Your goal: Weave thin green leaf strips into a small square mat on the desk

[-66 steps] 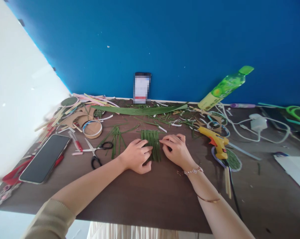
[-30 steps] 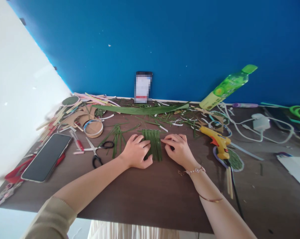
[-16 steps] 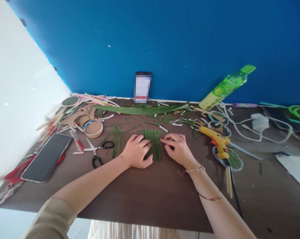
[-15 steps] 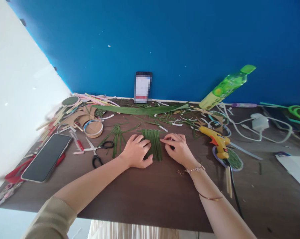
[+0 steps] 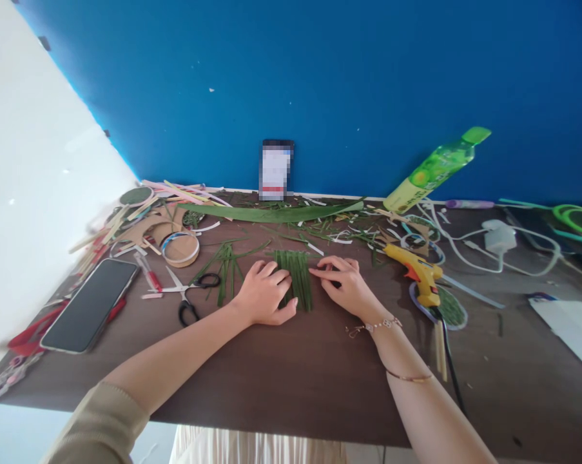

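Observation:
Several green leaf strips lie side by side as a small woven mat on the brown table. My left hand rests over the mat's left side, fingers loosely bent and thumb apart, covering part of it. At the right edge, my right hand has its fingertips touching or very near the outer strip. Its fingers are slightly bent with a gap between them, and nothing shows in them. Loose leaf strips are spread left of my left hand. Black-handled scissors lie open beyond them.
A yellow glue gun with a black cord lies to the right. A smartphone and a tape roll are at left. Along the blue wall are a long leaf, a propped phone, a leaning green bottle and a white charger.

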Demonstrator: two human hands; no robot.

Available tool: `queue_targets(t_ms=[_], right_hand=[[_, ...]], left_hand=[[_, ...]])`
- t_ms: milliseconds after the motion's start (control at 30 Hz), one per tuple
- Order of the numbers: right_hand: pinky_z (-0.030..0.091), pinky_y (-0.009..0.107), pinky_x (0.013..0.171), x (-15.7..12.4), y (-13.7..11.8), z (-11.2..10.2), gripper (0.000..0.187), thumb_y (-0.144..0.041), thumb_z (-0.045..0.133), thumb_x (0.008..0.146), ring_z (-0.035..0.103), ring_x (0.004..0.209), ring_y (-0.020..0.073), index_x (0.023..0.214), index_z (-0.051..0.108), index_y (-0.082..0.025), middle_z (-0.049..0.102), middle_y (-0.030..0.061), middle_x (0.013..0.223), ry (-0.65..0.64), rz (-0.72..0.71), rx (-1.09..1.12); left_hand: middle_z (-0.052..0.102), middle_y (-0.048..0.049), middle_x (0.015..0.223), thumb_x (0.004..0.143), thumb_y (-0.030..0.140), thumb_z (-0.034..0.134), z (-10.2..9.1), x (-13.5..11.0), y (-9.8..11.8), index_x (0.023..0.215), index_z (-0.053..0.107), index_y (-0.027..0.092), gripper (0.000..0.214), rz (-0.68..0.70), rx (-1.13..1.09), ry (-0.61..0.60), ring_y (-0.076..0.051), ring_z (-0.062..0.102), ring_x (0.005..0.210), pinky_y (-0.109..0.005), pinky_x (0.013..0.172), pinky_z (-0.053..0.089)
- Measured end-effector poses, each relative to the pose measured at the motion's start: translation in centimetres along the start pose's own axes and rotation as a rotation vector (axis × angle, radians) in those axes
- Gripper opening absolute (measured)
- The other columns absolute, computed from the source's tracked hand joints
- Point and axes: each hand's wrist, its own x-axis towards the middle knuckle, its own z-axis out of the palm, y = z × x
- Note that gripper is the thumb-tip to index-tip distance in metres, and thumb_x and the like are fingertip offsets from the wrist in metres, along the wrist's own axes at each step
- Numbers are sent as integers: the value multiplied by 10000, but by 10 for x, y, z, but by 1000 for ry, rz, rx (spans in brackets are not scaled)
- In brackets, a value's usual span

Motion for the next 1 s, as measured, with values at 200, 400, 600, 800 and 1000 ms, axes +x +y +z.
queue_targets(t_ms=[200,400,600,800,1000], right_hand=[[366,389,811,0,0,1,320,-122,459,823,592,878,183,949,719,-261,616,51,958,6,2,20],[365,384,808,0,-2,2,318,-126,463,829,581,893,185,970,713,-264,607,52,949,4,7,27],[350,394,822,1,-8,0,317,-134,453,839,582,887,186,1001,698,-253,612,55,942,13,7,6],[355,399,820,1,-10,-2,283,-153,456,840,588,878,195,938,706,-244,633,54,939,96,33,9],[354,401,825,1,-10,-1,271,-143,464,822,589,871,191,893,709,-234,636,47,920,88,37,9]], left_hand=[[651,-84,1091,835,439,460,0,0,0,1064,655,158,412,4,1,-5,-275,506,1043,-445,905,360],[658,-78,1097,833,433,463,3,0,-1,1064,656,162,405,12,-15,14,-272,512,1049,-442,907,369],[665,-61,1090,827,406,450,4,-2,-3,1038,649,165,376,49,-75,62,-251,520,1034,-420,884,380],[614,-80,925,721,284,471,-4,-2,-11,897,583,165,240,-62,-174,101,-227,498,883,-375,775,393],[503,-110,1039,684,401,581,-10,2,-8,991,486,150,409,22,-91,-125,-268,430,970,-394,836,362]])
